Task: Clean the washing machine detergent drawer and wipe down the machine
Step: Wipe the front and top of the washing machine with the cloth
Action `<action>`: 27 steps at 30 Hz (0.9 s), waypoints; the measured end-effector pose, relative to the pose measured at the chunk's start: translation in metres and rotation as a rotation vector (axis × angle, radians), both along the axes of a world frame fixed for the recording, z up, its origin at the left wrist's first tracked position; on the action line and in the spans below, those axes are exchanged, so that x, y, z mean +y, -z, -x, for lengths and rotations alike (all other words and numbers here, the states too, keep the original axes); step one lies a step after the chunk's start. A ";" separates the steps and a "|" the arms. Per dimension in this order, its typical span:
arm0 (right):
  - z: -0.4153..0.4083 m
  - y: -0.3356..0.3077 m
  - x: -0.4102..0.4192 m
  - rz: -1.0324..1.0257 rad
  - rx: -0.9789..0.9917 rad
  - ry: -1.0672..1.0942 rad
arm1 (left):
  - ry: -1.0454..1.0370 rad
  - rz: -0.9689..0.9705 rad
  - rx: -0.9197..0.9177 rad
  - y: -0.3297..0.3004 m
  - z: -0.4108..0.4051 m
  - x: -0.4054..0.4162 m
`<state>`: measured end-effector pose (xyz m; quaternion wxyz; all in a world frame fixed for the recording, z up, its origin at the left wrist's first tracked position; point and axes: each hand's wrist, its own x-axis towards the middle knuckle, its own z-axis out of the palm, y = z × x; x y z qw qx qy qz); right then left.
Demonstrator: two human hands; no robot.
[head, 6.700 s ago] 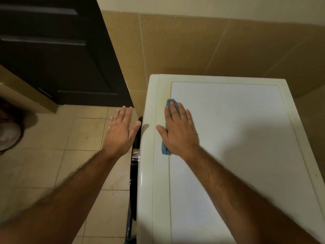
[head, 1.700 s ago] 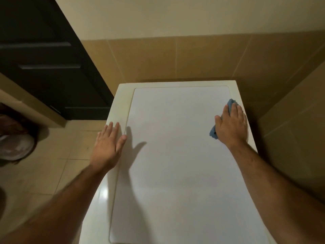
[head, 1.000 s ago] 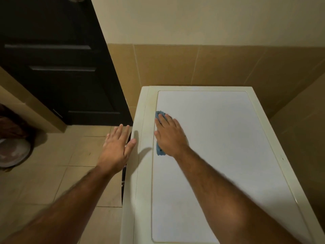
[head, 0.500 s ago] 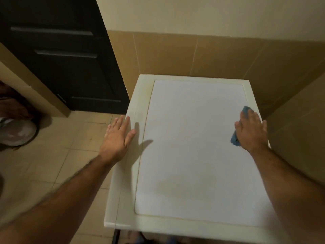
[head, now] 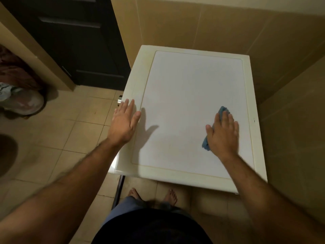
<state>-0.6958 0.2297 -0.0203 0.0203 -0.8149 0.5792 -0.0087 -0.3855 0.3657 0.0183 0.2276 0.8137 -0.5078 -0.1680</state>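
I look down on the washing machine's white top [head: 184,95], framed by a cream rim. My right hand [head: 222,134] lies flat with straight fingers on a blue cloth [head: 223,110], pressing it onto the right part of the top. The cloth shows beyond my fingertips and by my thumb. My left hand [head: 124,123] is open, fingers straight, over the left rim of the machine; whether it touches the rim I cannot tell. The detergent drawer is not visible from this angle.
Tiled walls [head: 290,120] close in behind and to the right of the machine. A dark door [head: 73,41] stands at the back left. Beige floor tiles [head: 58,131] spread to the left, with a pale round object [head: 21,103] at the far left. My bare feet [head: 153,194] stand before the machine.
My right hand has slid the cloth from the right rim a little toward the middle and nearer the front. The left hand stays at the left rim. The camera tilted down.
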 end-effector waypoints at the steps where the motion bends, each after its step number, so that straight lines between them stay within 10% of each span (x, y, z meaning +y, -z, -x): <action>1: -0.008 0.000 0.008 -0.002 -0.008 -0.043 | -0.002 0.004 0.007 0.000 0.005 0.004; 13: -0.094 -0.002 0.097 -0.170 -0.321 -0.607 | -0.064 0.013 0.005 -0.006 0.017 0.032; 22: -0.121 -0.030 0.133 -0.811 -0.933 -0.279 | -0.140 0.073 0.041 -0.011 0.005 0.062; 27: -0.151 -0.048 0.124 -0.819 -1.148 -0.070 | -0.170 0.062 0.089 -0.021 -0.012 0.074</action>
